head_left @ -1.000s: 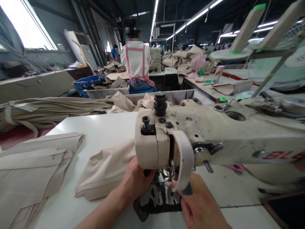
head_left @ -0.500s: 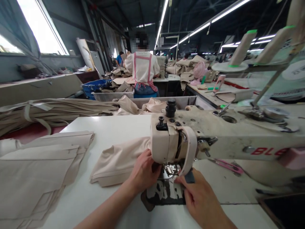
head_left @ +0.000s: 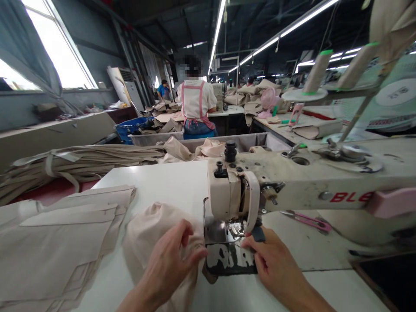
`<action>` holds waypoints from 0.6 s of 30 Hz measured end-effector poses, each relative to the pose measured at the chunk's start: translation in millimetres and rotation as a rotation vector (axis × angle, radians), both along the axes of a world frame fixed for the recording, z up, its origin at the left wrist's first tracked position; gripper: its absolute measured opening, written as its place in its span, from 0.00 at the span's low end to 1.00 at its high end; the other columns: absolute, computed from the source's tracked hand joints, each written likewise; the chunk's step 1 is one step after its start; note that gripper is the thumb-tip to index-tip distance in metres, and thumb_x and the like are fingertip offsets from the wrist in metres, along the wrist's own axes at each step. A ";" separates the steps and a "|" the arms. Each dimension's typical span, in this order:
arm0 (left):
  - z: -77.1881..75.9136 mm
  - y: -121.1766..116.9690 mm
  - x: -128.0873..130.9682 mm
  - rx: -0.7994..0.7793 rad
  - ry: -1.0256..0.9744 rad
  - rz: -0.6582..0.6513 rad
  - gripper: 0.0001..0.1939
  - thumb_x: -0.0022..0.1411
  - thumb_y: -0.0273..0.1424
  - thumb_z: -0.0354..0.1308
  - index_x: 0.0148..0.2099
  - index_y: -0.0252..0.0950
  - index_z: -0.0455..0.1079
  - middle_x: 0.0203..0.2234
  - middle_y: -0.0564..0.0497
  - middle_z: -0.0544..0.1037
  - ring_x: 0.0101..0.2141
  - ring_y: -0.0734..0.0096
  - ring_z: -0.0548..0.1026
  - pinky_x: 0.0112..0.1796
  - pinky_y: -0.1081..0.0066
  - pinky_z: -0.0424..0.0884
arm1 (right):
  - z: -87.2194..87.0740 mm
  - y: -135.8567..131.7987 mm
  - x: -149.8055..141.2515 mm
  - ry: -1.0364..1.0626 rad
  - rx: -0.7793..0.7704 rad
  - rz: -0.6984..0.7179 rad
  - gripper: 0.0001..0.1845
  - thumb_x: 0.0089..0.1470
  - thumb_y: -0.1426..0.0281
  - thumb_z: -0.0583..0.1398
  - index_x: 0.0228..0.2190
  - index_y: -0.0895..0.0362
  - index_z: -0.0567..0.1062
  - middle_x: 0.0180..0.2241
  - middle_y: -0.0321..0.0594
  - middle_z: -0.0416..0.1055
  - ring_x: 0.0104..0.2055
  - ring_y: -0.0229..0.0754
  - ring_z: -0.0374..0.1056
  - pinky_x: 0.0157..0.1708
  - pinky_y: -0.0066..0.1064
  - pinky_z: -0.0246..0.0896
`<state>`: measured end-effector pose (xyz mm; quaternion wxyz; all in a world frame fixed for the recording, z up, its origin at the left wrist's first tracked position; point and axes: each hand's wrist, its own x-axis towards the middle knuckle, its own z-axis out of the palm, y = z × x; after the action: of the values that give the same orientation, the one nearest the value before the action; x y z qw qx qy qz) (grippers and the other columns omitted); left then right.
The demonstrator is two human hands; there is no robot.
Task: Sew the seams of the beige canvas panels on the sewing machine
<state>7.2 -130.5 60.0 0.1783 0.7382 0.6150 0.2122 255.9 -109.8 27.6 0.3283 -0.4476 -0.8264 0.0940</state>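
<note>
The beige fabric piece lies bunched on the white table, left of the sewing machine. Over its right side is my left hand, thumb and forefinger spread apart; the fabric shows in the gap between them. At the needle plate, my right hand has its fingers curled and pressed together, close to the presser foot. Whatever those fingertips hold, if anything, is too small to make out. A dark grey tab sits right by the right forefinger. No fabric shows under the foot.
Stacked beige cut pieces lie at the left, with bundled strips behind. Pink-handled thread snips rest under the machine arm. Thread cones stand at the right. Ahead, a co-worker sits beyond a fabric bin.
The fabric has come away from the machine toward the left and nearer me. My left hand has moved left with it, and its fingers have parted. My right hand stays by the needle.
</note>
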 end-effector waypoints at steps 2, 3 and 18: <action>-0.7 -2.1 6.6 -0.013 0.072 0.039 0.11 0.54 0.35 0.61 0.32 0.37 0.62 0.28 0.52 0.69 0.29 0.65 0.67 0.31 0.69 0.61 | 2.2 -1.0 0.0 0.003 0.000 -0.023 0.21 0.45 0.86 0.50 0.33 0.55 0.75 0.37 0.42 0.72 0.41 0.48 0.69 0.41 0.42 0.68; -0.5 -3.1 8.4 -0.025 0.061 0.029 0.08 0.55 0.31 0.59 0.30 0.37 0.63 0.28 0.51 0.69 0.30 0.64 0.67 0.32 0.68 0.60 | 3.8 -2.5 0.0 0.002 0.000 -0.034 0.21 0.45 0.86 0.50 0.33 0.55 0.75 0.37 0.43 0.72 0.41 0.48 0.69 0.41 0.43 0.68; 27.5 -40.1 27.6 -0.054 -1.248 -0.081 0.06 0.59 0.30 0.63 0.39 0.39 0.80 0.43 0.45 0.75 0.44 0.60 0.74 0.44 0.71 0.71 | 22.0 -65.4 -95.5 1.023 -0.262 -0.068 0.12 0.59 0.67 0.60 0.44 0.42 0.76 0.42 0.30 0.79 0.43 0.37 0.76 0.43 0.18 0.68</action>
<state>34.8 -170.6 87.6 0.5303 0.4929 0.3717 0.5811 160.4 -175.2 49.6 0.6338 -0.4082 -0.5271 0.3922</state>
